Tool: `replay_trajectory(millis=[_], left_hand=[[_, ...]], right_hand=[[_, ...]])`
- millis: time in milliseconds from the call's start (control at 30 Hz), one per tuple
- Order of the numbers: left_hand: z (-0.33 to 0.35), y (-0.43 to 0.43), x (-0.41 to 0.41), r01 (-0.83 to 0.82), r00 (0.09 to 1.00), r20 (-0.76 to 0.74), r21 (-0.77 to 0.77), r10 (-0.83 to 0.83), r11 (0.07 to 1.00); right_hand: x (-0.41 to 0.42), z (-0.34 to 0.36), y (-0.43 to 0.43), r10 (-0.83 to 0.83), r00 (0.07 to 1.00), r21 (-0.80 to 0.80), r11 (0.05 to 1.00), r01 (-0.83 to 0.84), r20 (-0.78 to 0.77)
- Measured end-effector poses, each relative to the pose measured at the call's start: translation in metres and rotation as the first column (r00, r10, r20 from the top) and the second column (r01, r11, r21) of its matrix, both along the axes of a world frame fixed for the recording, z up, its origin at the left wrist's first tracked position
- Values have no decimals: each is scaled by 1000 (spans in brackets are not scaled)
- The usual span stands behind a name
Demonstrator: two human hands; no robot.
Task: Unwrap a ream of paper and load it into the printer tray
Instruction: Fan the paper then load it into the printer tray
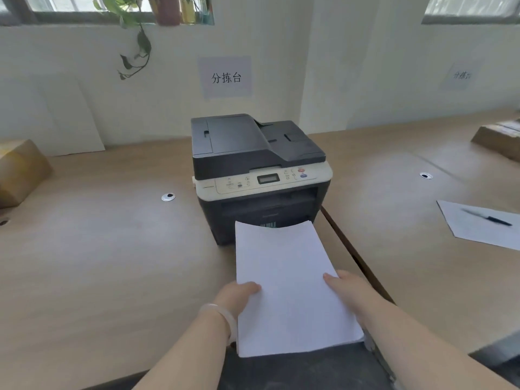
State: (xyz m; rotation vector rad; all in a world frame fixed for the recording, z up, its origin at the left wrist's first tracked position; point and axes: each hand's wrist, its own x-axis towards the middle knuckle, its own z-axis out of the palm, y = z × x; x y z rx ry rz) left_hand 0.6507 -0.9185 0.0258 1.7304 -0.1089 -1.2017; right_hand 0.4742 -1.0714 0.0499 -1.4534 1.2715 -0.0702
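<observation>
**Paper stack being held at both long edges, in front of the printer**

Nearest the camera, a dark pulled-out tray [304, 370] is being seen below the stack, at the counter [112, 263] edge; its inside is largely hidden by the paper.

The paper stack [284, 280], already unwrapped, is being held lengthwise, its near end over the tray and its far end reaching to the printer [259, 167] front. The left hand [239, 295] is being closed on the left long edge, thumb on top, fingers under and out of sight. The right hand [347, 288] is being closed on the right long edge in the same manner. No wrapper is being seen.

Handling, as judged: the stack is being taken as fairly heavy and stiff as a block, yet loose sheets are likely to slide and fan if tilted. A hold at both long edges near the middle, with support from below, is being judged best; the corners are being judged easily bent.

Farther off, to the right, a single sheet [478, 226] with a pen [489, 218] on it is lying on the counter, well apart.
</observation>
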Motion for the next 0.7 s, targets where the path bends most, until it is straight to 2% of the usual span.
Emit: replay_trajectory(millis=[267, 433, 700], left_hand=[[-28, -40, -18, -80, 995, -54, 87, 85, 993], [-42, -55, -3, -86, 994, -55, 76, 91, 993], [-75, -80, 33, -67, 996, -55, 86, 72, 994]], right_hand=[[-8, -18, -54, 65, 997, 16, 998, -64, -51], [18, -25, -72, 43, 994, 76, 996, -35, -105], [54, -61, -92, 51, 980, -55, 996, -63, -195]])
